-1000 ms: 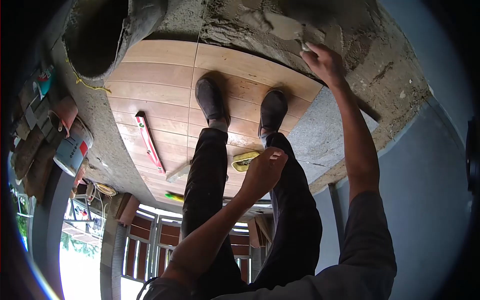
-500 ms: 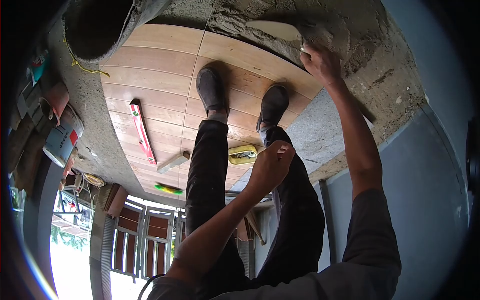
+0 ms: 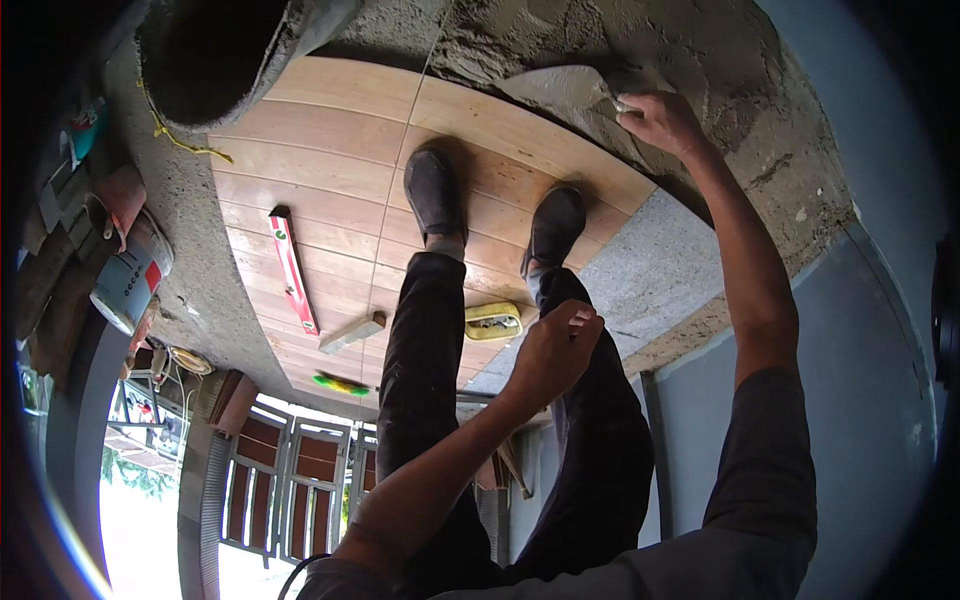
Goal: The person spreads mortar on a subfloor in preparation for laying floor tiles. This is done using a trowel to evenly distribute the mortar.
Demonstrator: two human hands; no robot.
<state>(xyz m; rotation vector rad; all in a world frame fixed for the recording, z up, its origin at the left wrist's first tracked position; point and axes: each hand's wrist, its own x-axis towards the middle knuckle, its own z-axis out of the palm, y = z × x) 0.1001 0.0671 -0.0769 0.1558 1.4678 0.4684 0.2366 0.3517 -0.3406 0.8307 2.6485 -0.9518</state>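
Observation:
My right hand (image 3: pixel 665 120) reaches out at the upper right and grips the handle of a trowel (image 3: pixel 560 85). The blade lies flat on a bed of wet grey mortar (image 3: pixel 650 40) just beyond the edge of the wood-look tile floor (image 3: pixel 330 130). My left hand (image 3: pixel 555 350) is curled into a fist and rests on my right leg near the knee, holding nothing. Both my dark shoes stand on the tiles, close to the mortar edge.
A red spirit level (image 3: pixel 293 270), a wooden block (image 3: pixel 352 333), a yellow object (image 3: pixel 492 321) and a green brush (image 3: pixel 340 383) lie on the tiles. A mortar-caked bucket (image 3: pixel 215 50) stands upper left, a paint can (image 3: pixel 130 280) at left. A string line (image 3: pixel 400 160) crosses the floor. A grey wall is at right.
The trowel blade has swept across the mortar, from raised and tilted to lying flat. My right hand shifted slightly right and down. My left fist stayed on the leg.

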